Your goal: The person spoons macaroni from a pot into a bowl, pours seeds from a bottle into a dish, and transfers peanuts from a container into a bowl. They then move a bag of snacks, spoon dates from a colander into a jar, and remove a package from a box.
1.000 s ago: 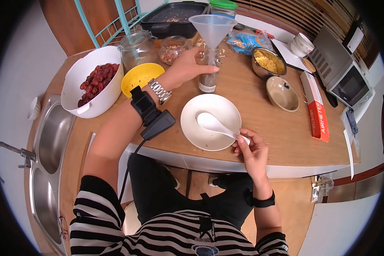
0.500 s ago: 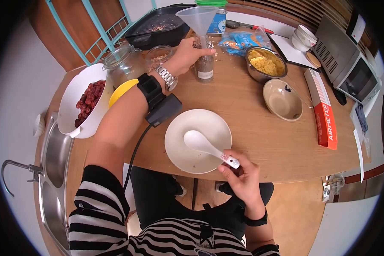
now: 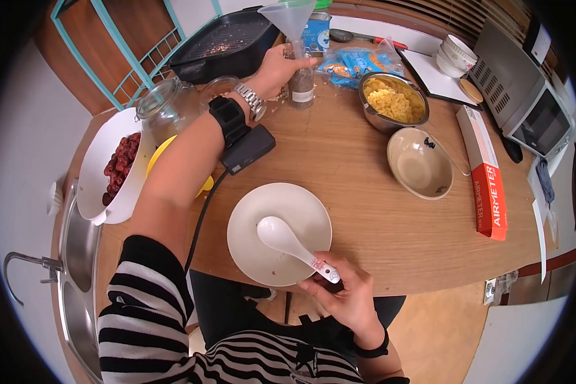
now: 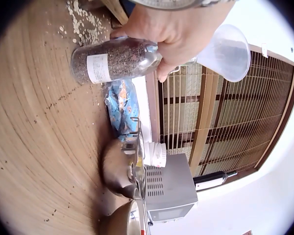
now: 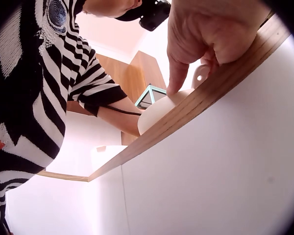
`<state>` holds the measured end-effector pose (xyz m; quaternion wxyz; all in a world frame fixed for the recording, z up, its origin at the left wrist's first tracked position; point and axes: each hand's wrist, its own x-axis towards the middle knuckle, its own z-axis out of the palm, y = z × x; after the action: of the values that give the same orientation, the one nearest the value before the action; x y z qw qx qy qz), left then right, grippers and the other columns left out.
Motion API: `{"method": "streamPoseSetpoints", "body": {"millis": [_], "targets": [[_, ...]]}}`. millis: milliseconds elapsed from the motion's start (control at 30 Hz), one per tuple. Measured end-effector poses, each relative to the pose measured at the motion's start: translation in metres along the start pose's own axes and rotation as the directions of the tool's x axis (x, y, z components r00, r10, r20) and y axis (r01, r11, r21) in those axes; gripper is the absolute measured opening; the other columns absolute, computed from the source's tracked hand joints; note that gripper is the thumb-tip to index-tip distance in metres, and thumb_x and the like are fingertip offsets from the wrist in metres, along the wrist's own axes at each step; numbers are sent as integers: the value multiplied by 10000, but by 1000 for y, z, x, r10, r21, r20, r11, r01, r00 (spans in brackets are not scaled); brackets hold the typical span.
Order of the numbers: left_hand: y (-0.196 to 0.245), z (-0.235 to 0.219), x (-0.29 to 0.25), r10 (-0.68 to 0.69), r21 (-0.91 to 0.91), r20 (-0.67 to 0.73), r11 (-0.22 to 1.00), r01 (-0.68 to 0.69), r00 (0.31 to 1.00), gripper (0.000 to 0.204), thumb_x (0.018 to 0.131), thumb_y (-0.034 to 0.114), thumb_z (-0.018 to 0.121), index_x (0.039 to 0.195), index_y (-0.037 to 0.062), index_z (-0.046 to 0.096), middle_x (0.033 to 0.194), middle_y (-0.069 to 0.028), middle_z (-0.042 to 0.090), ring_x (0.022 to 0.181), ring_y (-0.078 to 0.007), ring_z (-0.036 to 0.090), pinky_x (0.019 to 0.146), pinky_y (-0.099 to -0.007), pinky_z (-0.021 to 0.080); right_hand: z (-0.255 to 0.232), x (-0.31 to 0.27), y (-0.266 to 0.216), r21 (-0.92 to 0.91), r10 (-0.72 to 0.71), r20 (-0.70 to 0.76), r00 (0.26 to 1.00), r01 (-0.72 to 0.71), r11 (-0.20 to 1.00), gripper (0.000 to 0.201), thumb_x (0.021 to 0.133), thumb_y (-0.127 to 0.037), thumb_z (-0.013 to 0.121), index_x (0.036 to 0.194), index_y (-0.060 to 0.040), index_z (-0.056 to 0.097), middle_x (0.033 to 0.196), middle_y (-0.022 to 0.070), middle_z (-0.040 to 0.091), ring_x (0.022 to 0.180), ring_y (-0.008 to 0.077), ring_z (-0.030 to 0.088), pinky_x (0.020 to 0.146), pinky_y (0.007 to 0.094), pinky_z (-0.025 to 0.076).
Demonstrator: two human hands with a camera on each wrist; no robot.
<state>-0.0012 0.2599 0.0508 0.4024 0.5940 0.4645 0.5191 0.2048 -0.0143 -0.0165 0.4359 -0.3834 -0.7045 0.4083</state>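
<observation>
In the head view the left hand (image 3: 276, 69) grips the neck of a clear bottle (image 3: 301, 87) that stands upright on the table. A translucent funnel (image 3: 289, 15) sits in its mouth. Dark grains and a white label (image 4: 98, 68) show on the bottle in the left wrist view. The right hand (image 3: 344, 296) holds the handle of a white spoon (image 3: 281, 238), whose bowl lies over a cream plate (image 3: 248, 256) near the table's front edge. In the right wrist view, the right hand (image 5: 210, 34) is beside the plate's rim, its grip partly hidden.
Left: a white tub (image 3: 96, 173) of red dates, a glass jar (image 3: 166, 109), a yellow bowl (image 3: 157, 153). Behind is a black pan (image 3: 221, 45). Right: a metal bowl (image 3: 390, 123) of yellow food, a beige bowl (image 3: 416, 163), a red and white box (image 3: 486, 185). Loose flakes (image 4: 85, 24) lie by the bottle.
The head view has shifted, so the plate appears lower and further left. The left hand still grips the bottle's neck and the right hand still holds the spoon over the plate.
</observation>
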Motion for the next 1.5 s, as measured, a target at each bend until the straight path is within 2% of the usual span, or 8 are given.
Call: {"method": "streamPoseSetpoints", "body": {"millis": [200,267,333,467,633,867,1100,1500], "targets": [[11,-10,-21,67,223,-187,974,-24,980,685,630,208,710,1124,-93,345,1015,-168,489,851,-151,507,686,-255,435,2,-2,3,0,56,-23,998,-56,998,375,597,-132,720,914,-39,542,757,106,583,623,207,573,549,273,463],[34,-19,-52,-50,290,-129,953,86,990,682,642,226,698,1126,-98,343,969,-153,497,829,-144,499,677,-234,418,2,-1,1,2,84,-22,996,-84,996,355,589,-133,724,883,-36,551,749,107,581,616,208,569,553,274,460],[43,-29,-80,-14,270,-118,962,46,993,619,650,227,689,1098,-81,393,921,-119,510,790,-128,498,665,-221,406,0,1,-4,-130,11,-24,1000,-14,991,346,598,-41,716,893,6,542,728,65,580,613,73,550,573,208,455],[59,-49,-143,60,289,-50,956,-43,997,404,725,157,618,1048,-33,468,906,-65,541,851,-95,500,743,-211,395,3,3,-6,-108,55,-28,998,-58,992,278,607,-83,708,819,-29,537,671,92,581,573,180,570,520,256,454],[72,-63,-218,77,304,-60,951,-55,995,284,754,97,578,1004,-17,505,920,-61,539,839,-96,514,739,-209,407,0,14,-15,-299,-5,-57,998,-12,954,227,612,-74,704,742,-17,528,608,106,579,528,154,565,498,249,450],[54,-87,-290,-79,120,-180,987,102,980,230,774,148,563,919,-27,529,799,-62,569,710,-107,542,659,-209,432,-28,68,-10,-489,-100,-167,981,6,872,240,632,-152,702,711,9,542,575,120,573,484,139,549,460,271,431],[30,-104,-322,-432,-278,-194,885,373,881,251,816,247,510,861,0,503,773,-81,554,703,-173,574,637,-247,461,-42,117,7,-353,149,-76,986,-166,921,154,676,-71,643,691,27,525,586,78,571,484,91,530,419,215,423],[16,-112,-312,-459,-537,-262,800,267,849,344,828,273,479,955,-10,331,829,-161,498,745,-255,576,662,-304,486,-39,151,34,-368,288,-86,954,-299,880,102,676,-30,595,726,48,550,628,101,584,542,133,586,499,227,487]]}}
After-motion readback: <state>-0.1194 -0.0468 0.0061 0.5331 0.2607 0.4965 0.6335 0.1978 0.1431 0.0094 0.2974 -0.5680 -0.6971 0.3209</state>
